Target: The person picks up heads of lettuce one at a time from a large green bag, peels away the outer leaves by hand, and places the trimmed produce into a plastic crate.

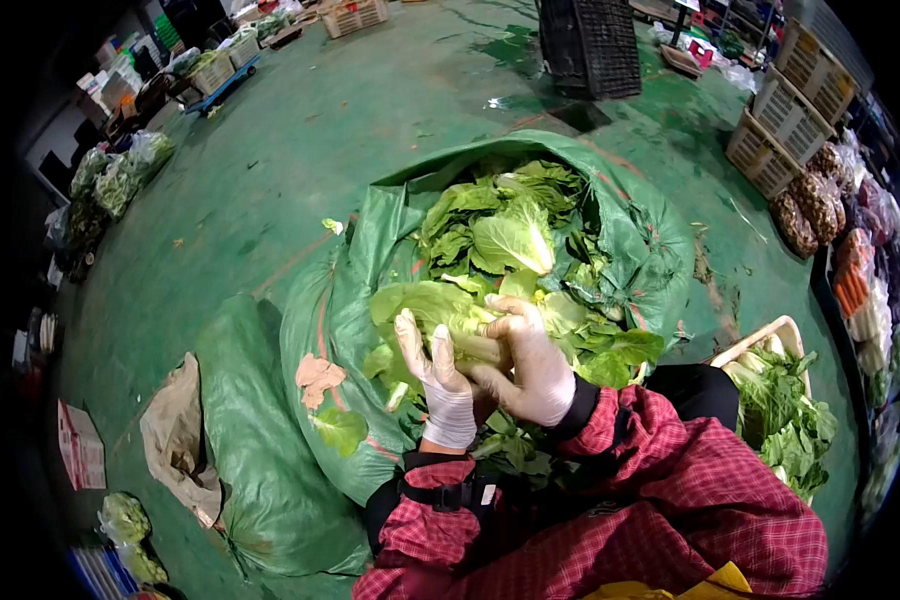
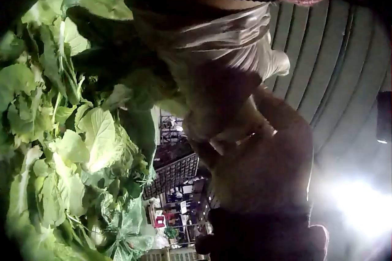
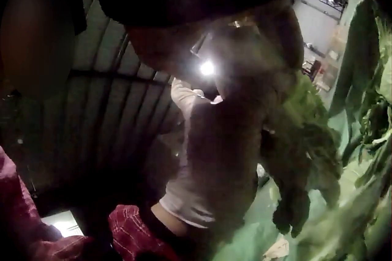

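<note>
Both hands wear pale gloves and meet at a leafy green (image 1: 420,302) above an open green sack (image 1: 370,240). My left hand (image 1: 438,392) holds it from the left, fingers and thumb pointing up beside its base. From the right, my right hand (image 1: 535,370) grips the pale stem end with bent fingers. The left wrist view shows my left hand (image 2: 214,77) against the right one, both in shadow. Dark leaves (image 3: 306,151) hang beside the gloves in the right wrist view. Loose leaves (image 1: 515,238) lie heaped in the sack; the exact fingertip contacts are partly hidden.
A closed green sack (image 1: 270,450) and brown cloth (image 1: 182,440) lie at left. A pale basket (image 1: 785,332) of greens stands at right, near bagged vegetables (image 1: 855,275). Stacked crates (image 1: 790,115) stand at the upper right, and a dark crate (image 1: 590,50) at the top.
</note>
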`<control>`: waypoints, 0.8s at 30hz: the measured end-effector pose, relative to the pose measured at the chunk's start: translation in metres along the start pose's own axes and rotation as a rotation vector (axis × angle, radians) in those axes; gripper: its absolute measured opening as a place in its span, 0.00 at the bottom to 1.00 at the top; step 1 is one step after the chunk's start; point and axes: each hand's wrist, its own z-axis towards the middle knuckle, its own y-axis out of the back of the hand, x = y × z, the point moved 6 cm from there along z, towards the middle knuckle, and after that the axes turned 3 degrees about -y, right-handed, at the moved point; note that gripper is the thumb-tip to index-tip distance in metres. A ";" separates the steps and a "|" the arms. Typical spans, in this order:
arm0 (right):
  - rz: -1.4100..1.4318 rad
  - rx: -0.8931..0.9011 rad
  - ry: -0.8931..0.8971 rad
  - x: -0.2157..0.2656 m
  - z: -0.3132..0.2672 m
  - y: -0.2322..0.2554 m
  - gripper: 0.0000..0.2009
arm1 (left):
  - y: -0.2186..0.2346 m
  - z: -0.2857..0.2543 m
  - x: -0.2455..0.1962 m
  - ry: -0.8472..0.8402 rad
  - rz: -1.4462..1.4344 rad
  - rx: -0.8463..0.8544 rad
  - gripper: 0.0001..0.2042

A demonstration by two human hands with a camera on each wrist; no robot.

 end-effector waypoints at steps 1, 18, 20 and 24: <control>-0.004 0.063 -0.027 0.005 0.001 0.000 0.12 | 0.001 0.003 -0.001 0.003 -0.017 -0.010 0.41; -0.458 0.855 -0.571 -0.152 -0.003 0.017 0.24 | 0.008 0.013 0.020 0.819 -1.169 0.085 0.45; -0.828 0.855 -0.561 -0.164 0.010 0.041 0.29 | 0.006 0.012 0.024 0.835 -1.148 0.127 0.45; -0.091 -0.114 -0.835 -0.323 0.053 0.089 0.25 | 0.013 0.004 0.034 0.964 -1.126 -0.042 0.44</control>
